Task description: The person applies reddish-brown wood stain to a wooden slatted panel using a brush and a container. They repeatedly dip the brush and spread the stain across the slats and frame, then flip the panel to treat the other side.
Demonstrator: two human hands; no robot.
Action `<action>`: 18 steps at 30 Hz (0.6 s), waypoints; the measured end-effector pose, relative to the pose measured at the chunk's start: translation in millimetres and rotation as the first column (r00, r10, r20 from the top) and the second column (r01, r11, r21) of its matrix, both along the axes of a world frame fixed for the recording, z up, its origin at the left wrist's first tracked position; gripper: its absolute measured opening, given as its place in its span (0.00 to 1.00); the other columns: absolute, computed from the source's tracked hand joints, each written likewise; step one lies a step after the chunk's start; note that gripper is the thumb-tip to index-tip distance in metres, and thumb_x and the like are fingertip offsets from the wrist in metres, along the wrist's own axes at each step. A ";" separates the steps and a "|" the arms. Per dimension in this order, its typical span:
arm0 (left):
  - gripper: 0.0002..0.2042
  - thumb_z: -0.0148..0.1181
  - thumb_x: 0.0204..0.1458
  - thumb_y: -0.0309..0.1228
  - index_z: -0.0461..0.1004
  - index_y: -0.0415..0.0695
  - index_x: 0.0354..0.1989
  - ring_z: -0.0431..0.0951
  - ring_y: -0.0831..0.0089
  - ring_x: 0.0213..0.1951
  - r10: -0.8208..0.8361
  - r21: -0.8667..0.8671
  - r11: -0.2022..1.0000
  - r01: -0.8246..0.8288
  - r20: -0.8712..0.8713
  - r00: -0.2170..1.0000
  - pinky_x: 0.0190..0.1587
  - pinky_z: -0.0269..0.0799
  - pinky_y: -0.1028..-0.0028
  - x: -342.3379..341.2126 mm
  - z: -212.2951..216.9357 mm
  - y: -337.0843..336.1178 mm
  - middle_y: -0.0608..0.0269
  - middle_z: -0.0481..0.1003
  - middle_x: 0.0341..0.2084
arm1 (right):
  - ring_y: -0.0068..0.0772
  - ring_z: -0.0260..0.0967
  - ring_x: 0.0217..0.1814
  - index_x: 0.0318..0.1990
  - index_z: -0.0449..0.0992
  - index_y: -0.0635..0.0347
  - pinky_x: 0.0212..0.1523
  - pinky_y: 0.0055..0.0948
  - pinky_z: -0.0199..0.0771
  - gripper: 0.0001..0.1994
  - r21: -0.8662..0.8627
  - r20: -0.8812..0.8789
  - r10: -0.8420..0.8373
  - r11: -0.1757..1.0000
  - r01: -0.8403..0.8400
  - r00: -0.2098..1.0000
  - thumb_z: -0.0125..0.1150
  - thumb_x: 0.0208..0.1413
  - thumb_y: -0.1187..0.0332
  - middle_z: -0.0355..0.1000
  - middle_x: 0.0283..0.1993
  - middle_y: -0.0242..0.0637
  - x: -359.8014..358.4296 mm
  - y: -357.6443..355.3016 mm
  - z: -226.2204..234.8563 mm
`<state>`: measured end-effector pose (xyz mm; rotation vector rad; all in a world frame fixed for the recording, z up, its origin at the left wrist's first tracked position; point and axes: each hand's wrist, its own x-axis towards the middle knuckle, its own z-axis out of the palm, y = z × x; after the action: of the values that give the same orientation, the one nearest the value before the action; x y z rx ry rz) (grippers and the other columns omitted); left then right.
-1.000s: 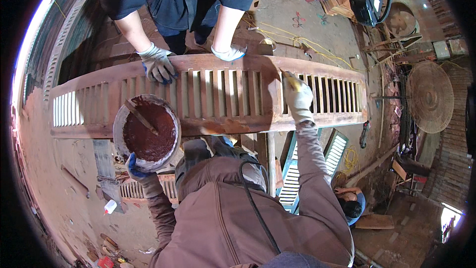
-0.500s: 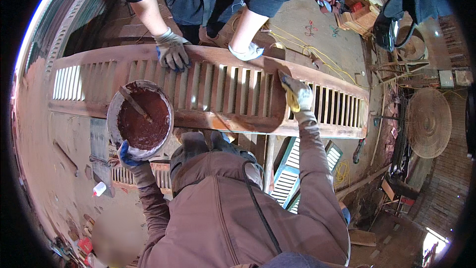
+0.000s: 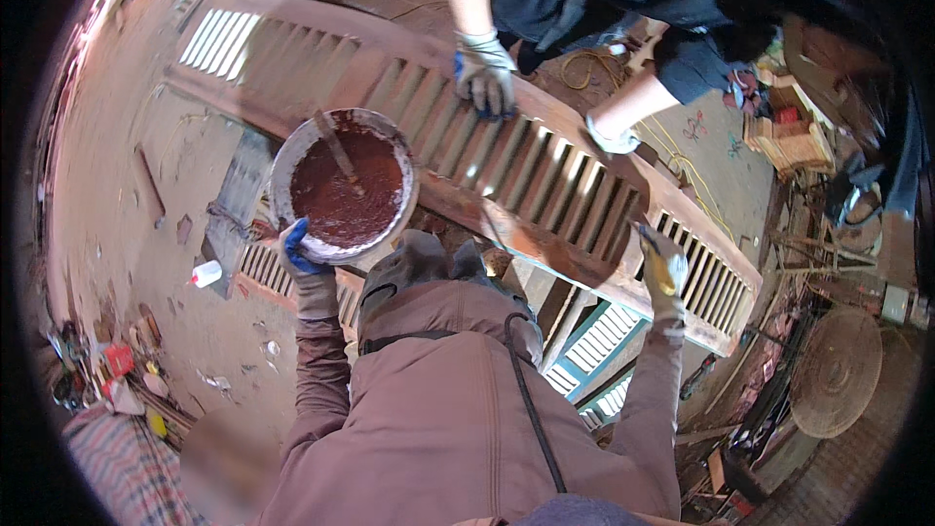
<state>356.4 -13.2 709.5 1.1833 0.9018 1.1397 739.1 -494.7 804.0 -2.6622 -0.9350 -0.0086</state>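
The left hand (image 3: pixel 304 263), in a blue glove, was closed on the near rim of a round metal bowl (image 3: pixel 343 185), fingers curled up over the edge and the bowl standing out beyond the hand, away from the person. The bowl was filled with a thick red-brown paint, and a stick (image 3: pixel 339 151) leaned in it, its upper end resting against the far rim. The bowl sat just beside the lower rail of a long slatted wooden panel (image 3: pixel 545 185) that ran slantwise from upper left to lower right.

The right hand (image 3: pixel 662 268), in a yellow and grey glove, was out to the right, well apart from the bowl, and lay against the panel's lower rail near its right end. It seemed folded round something small, but what it held could not be made out.

Across the panel another person leaned in. One of their hands (image 3: pixel 485 73), in a grey glove with a blue cuff, was pressed flat on the slats just beyond the bowl; their other hand (image 3: pixel 614 136), in a pale glove, rested on the upper rail farther right.

On the dusty ground to the left lay a small white bottle (image 3: pixel 205 274). A second louvred shutter (image 3: pixel 594 346), painted teal and white, lay under the panel near the person's right arm.
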 end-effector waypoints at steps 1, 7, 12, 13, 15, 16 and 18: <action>0.11 0.53 0.57 0.29 0.80 0.38 0.40 0.77 0.66 0.47 0.013 0.013 1.000 -0.013 -0.009 1.000 0.58 0.70 0.64 -5.6 0.8 1.0 0.59 0.79 0.41 | 0.51 0.77 0.45 0.44 0.81 0.58 0.49 0.43 0.76 0.11 -0.064 0.072 0.067 0.996 -0.062 0.995 0.58 0.54 0.71 0.80 0.43 0.47 -15.5 10.1 9.8; 0.12 0.55 0.56 0.24 0.79 0.35 0.45 0.78 0.66 0.48 0.020 0.400 0.906 0.140 -0.370 0.929 0.55 0.73 0.68 -9.7 17.1 17.9 0.57 0.79 0.42 | 0.44 0.77 0.51 0.46 0.80 0.54 0.54 0.44 0.75 0.14 0.117 0.142 0.300 0.941 -0.317 0.943 0.64 0.51 0.68 0.79 0.45 0.39 -100.6 154.9 52.9; 0.12 0.56 0.56 0.23 0.77 0.33 0.47 0.78 0.67 0.49 -0.191 0.231 0.938 0.257 -0.274 0.943 0.55 0.73 0.69 -12.5 24.2 46.8 0.54 0.78 0.46 | 0.37 0.71 0.60 0.44 0.80 0.51 0.66 0.46 0.61 0.12 -0.065 0.198 0.703 0.705 -0.706 0.683 0.59 0.52 0.65 0.78 0.51 0.33 -159.9 315.1 97.8; 0.12 0.56 0.56 0.23 0.77 0.34 0.47 0.77 0.67 0.51 -0.210 0.101 0.969 0.223 -0.129 0.969 0.55 0.73 0.69 -7.9 28.1 51.2 0.53 0.76 0.49 | 0.35 0.71 0.59 0.45 0.81 0.49 0.65 0.44 0.64 0.13 -0.092 0.195 0.735 0.673 -0.734 0.649 0.60 0.52 0.66 0.78 0.50 0.30 -164.6 337.7 93.8; 0.11 0.57 0.56 0.21 0.77 0.35 0.47 0.75 0.66 0.54 -0.242 0.069 0.966 0.248 -0.086 0.967 0.56 0.73 0.68 -0.6 30.6 61.4 0.51 0.72 0.54 | 0.35 0.69 0.60 0.43 0.81 0.52 0.65 0.43 0.63 0.11 -0.187 0.215 0.782 0.621 -0.761 0.585 0.59 0.52 0.66 0.77 0.50 0.31 -168.3 374.5 94.3; 0.11 0.57 0.55 0.20 0.78 0.36 0.47 0.73 0.65 0.57 -0.244 0.173 0.945 0.278 -0.196 0.950 0.57 0.72 0.67 -4.0 27.9 68.0 0.50 0.69 0.57 | 0.36 0.70 0.59 0.41 0.81 0.53 0.66 0.44 0.62 0.11 -0.243 0.214 0.808 0.588 -0.772 0.548 0.58 0.52 0.65 0.77 0.47 0.32 -168.0 389.7 90.7; 0.12 0.57 0.55 0.19 0.78 0.38 0.47 0.70 0.63 0.60 -0.220 0.283 0.902 0.325 -0.346 0.912 0.59 0.70 0.67 -6.2 27.8 82.3 0.49 0.66 0.60 | 0.39 0.70 0.58 0.39 0.81 0.54 0.66 0.45 0.61 0.10 -0.364 0.209 0.854 0.520 -0.773 0.476 0.56 0.53 0.65 0.78 0.43 0.35 -163.7 412.6 80.0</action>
<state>350.2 69.2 737.3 1.7492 0.7513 0.9097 575.4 -82.1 884.0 -2.0902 -2.4060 -0.1982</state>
